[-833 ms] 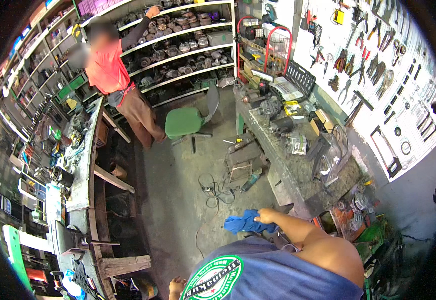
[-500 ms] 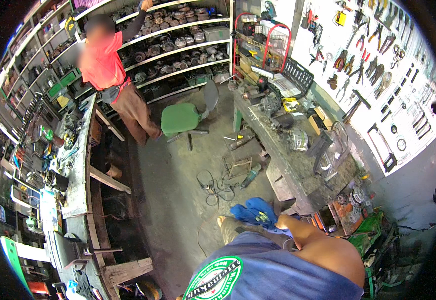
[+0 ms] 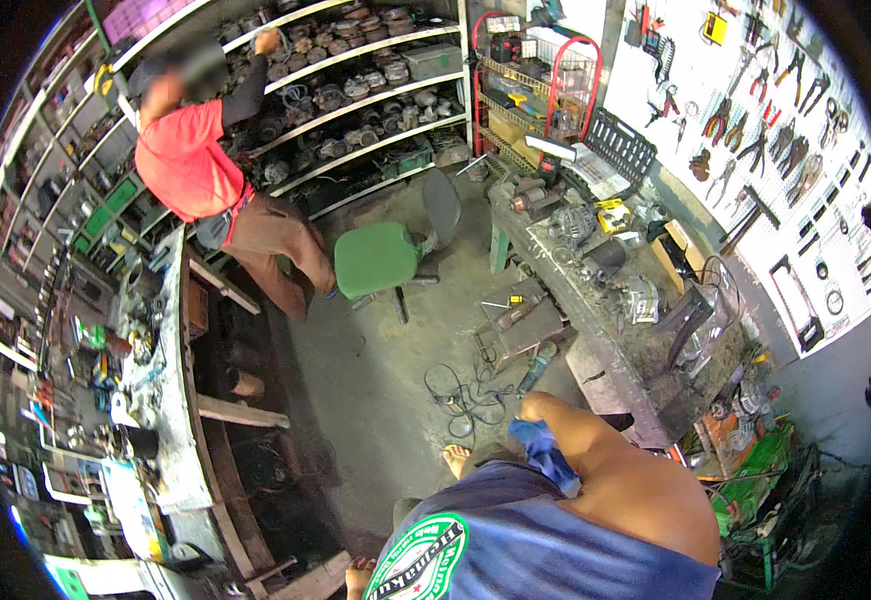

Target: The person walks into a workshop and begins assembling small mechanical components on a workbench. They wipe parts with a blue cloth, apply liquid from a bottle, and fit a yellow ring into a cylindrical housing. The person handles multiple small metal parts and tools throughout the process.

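My right hand [image 3: 534,407] is closed at the end of my bent bare arm. A blue cloth [image 3: 546,448] hangs just below it, bunched between my forearm and my leg; the fingers themselves are mostly hidden. At the lower edge, left of my dark blue shirt, a small patch of skin shows that may be my left hand [image 3: 359,578]; its fingers are too unclear to read. Beyond my right hand, a cordless-looking grinder with a teal body [image 3: 537,367] lies on the floor beside a tangled black cable [image 3: 463,400].
A worn workbench [image 3: 646,375] with motor parts runs along my right, below a tool pegboard [image 3: 746,130]. A green chair [image 3: 378,260] stands ahead. A person in a red shirt [image 3: 188,160] reaches to shelves [image 3: 356,95]. Another cluttered bench [image 3: 178,400] lines the left.
The blue cloth, spread out low in front before, now hangs gathered nearer my body. My view has swung left. The person in red has lowered the raised arm somewhat and leans toward the shelves.
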`<state>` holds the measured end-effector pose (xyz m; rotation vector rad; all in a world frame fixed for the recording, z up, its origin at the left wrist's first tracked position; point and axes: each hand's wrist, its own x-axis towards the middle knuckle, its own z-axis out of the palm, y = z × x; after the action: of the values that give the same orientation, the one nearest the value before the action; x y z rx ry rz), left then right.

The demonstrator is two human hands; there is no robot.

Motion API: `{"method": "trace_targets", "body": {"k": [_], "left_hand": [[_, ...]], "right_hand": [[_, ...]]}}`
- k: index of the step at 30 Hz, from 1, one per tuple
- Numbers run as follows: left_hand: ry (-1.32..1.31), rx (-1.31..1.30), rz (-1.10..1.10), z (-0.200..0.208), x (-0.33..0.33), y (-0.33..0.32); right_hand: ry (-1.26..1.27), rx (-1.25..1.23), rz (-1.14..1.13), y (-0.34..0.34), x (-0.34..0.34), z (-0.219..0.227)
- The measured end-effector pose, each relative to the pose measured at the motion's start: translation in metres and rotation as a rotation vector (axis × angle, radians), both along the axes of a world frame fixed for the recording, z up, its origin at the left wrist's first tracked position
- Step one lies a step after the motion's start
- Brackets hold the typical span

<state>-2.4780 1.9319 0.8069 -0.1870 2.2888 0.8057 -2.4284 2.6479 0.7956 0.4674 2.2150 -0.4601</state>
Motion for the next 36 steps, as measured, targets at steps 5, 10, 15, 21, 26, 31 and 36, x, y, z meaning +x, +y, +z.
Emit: {"method": "trace_targets", "body": {"k": [5, 10, 15, 21, 26, 31, 36], "left_hand": [[-0.021, 0.064, 0.047, 0.003, -0.084, 0.011], [0.143, 0.384, 0.199, 0.027, -0.182, 0.059], [0.26, 0.361, -0.077, 0.09, -0.329, 0.175], [0.594, 0.601, -0.749, 0.196, -0.491, 0.287], [0.263, 0.814, -0.429, 0.228, -0.592, 0.289], [0.404, 0.882, -0.323, 0.231, -0.655, 0.249], [0.495, 0.673, -0.275, 0.238, -0.704, 0.249]], "right_hand": [[0.229, -0.128, -0.152, -0.044, -0.114, 0.049], [0.498, -0.333, -0.13, -0.098, -0.193, 0.104], [0.571, -0.614, -0.036, -0.124, -0.302, 0.165], [0.571, -0.789, 0.125, -0.17, -0.456, 0.246], [0.814, -0.682, 0.13, -0.186, -0.56, 0.272], [0.961, -0.338, -0.07, -0.187, -0.603, 0.262], [1.005, -0.71, 0.202, -0.22, -0.666, 0.257]]}}
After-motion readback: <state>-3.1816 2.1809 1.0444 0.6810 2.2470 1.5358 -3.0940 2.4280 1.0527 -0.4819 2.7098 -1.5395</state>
